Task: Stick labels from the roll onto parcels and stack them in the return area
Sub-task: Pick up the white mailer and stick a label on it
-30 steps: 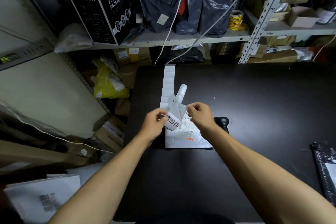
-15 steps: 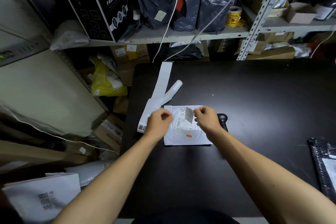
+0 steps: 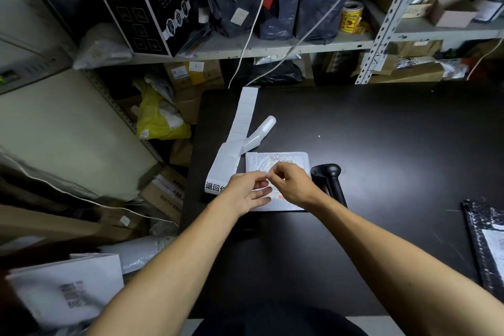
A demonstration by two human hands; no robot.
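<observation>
Parcel (image 3: 275, 162) sits near the table's (image 3: 381, 144) left edge, label strip (image 3: 240, 128) just beside it. Both hands work over it: right hand (image 3: 293, 185) seems to pinch a small label, left hand (image 3: 246, 192) has fingers loosely out, touching it. Label's basically hidden, so it could easily curl, stick to fingers or land crooked.

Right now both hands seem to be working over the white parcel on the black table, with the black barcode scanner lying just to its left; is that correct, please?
Not quite: the black barcode scanner lies just to the right of the white parcel, not the left; the label strip is on the left. The head view shows it. Both hands, left hand and right hand, are indeed working over the parcel on the black table.
</observation>
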